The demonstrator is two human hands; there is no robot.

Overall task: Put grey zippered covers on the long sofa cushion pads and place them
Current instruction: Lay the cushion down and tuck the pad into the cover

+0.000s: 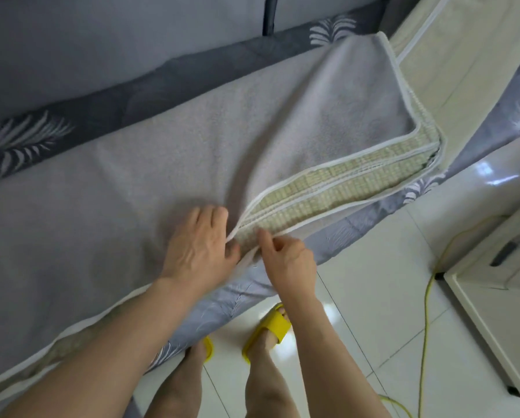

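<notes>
1. The grey cover [138, 176] lies flat along the sofa [71, 34], running far to the left of both hands and past the frame's edge; its zipped front edge with white piping passes under the left forearm.
2. The left hand [199, 245] rests palm down on the cover, fingers spread and flat, thumb tucked against the white piping at the point where the opening starts. It presses and grips nothing.
3. Just right of it, nearly touching, the right hand [285, 260] is closed in a pinch, fingertips on the piping at the same point; whether it holds a zipper pull I cannot tell.
4. From the hands, up and to the right, the cover gapes open, and the pale woven pad [328, 188] shows inside it, filling the cover to its far right corner.
5. Beyond that corner a cream cushion [463, 55] with white piping lies just beside the cover.
6. Below the hands the leaf-print sheet [358, 233] hangs over the sofa's front edge to the white tiled floor [373, 297], which is bare between the yellow slippers [270, 330] and a yellow cable [427, 312] further right.
</notes>
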